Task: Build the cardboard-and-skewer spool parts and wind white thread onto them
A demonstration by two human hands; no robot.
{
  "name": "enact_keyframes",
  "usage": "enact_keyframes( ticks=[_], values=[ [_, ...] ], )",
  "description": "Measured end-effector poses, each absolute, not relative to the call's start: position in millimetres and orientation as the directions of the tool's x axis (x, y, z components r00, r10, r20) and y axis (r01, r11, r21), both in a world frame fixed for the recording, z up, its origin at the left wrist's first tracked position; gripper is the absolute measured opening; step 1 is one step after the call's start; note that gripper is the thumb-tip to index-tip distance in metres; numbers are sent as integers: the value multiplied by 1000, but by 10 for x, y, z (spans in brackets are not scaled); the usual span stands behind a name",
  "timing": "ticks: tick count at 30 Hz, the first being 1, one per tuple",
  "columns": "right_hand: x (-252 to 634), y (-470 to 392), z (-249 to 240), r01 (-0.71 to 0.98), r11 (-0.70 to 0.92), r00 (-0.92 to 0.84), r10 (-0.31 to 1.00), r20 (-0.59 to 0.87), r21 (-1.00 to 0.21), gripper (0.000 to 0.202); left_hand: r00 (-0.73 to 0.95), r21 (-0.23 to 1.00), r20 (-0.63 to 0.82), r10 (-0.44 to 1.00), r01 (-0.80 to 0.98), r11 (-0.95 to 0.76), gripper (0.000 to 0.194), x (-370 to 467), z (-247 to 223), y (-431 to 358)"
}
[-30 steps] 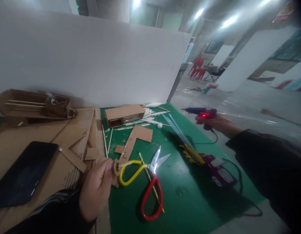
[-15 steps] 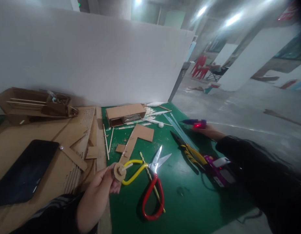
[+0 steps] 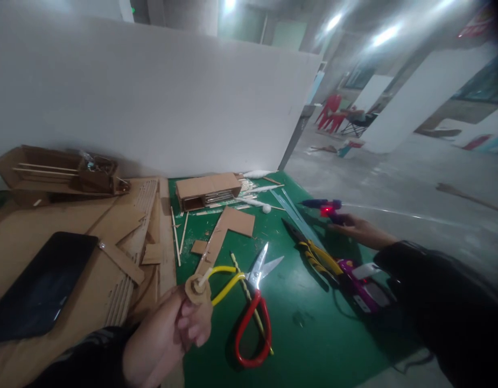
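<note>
My left hand (image 3: 190, 323) is closed around a small round cardboard piece (image 3: 195, 289) with a thin stick in its centre, just left of the scissors (image 3: 254, 283). The scissors lie open, with one yellow and one red handle, over a twisted yellow rod (image 3: 243, 277). At the green table's right edge, my right hand (image 3: 353, 227) has its fingers at the handle of a dark glue gun (image 3: 323, 207) with a red light; whether they grip it is hard to tell. Yellow-and-black pliers (image 3: 313, 253) and a purple device (image 3: 365, 285) lie nearer.
A cardboard box (image 3: 208, 188) with sticks stands at the back, with cardboard scraps (image 3: 238, 220) before it. On the left are a black phone (image 3: 44, 283) and a cardboard assembly (image 3: 63, 170). A white panel (image 3: 160, 97) rises behind.
My left hand has turned, showing more of its curled fingers, and the round piece has tilted. My right hand has shifted right and down, back from the glue gun's body.
</note>
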State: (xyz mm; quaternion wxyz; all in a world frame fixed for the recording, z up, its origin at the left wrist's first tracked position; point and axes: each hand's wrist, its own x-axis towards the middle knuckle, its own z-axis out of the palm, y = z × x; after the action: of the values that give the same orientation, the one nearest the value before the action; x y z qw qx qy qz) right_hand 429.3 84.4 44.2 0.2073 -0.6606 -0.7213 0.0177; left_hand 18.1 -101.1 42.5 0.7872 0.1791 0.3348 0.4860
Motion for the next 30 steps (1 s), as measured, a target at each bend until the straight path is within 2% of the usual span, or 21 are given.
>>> enact_keyframes(
  ticks=[2, 5, 7, 8, 9, 11, 13, 15, 17, 21, 26, 30],
  values=[
    [4308, 765, 553, 966, 84, -31, 977, 212, -244, 35, 335, 585, -341, 878, -656, 477, 38, 180, 464, -1016],
    [4197, 542, 781, 980, 95, -72, 988, 134, -173, 28, 319, 615, -338, 885, -638, 464, 41, 202, 467, -1002],
    [3960, 278, 919, 969, 223, -212, 971, 106, -109, 25, 258, 685, -345, 903, -588, 430, 45, 222, 415, -992],
    [3788, 115, 971, 958, 268, -251, 955, 160, -98, 23, 223, 731, -345, 912, -546, 410, 48, 229, 377, -991],
    [3587, -57, 1010, 941, 310, -274, 933, 235, -133, 19, 187, 776, -345, 920, -494, 392, 50, 234, 337, -993],
    [3131, -389, 1045, 825, 468, -378, 874, 307, -318, 9, 114, 848, -363, 925, -370, 379, 54, 234, 266, -1003],
    [2680, -631, 1033, 662, 571, -501, 819, 279, -486, 6, 35, 891, -390, 920, -240, 386, 54, 221, 225, -1017],
    [2310, -735, 987, 543, 587, -553, 788, 269, -601, 16, -17, 910, -402, 916, -117, 397, 51, 199, 219, -1025],
    [2056, -717, 927, 504, 575, -578, 779, 243, -644, 22, -28, 924, -381, 924, -19, 381, 46, 171, 235, -1022],
    [1849, -569, 832, 470, 554, -626, 758, 183, -687, 12, -36, 947, -301, 953, 101, 304, 38, 127, 270, -1004],
    [1822, -529, 760, 440, 548, -620, 759, 201, -712, 8, -95, 945, -266, 959, 171, 278, 30, 131, 304, -1012],
    [1826, -518, 691, 377, 564, -635, 735, 238, -735, 7, -79, 948, -226, 971, 212, 238, 27, 115, 365, -1024]
  ],
)
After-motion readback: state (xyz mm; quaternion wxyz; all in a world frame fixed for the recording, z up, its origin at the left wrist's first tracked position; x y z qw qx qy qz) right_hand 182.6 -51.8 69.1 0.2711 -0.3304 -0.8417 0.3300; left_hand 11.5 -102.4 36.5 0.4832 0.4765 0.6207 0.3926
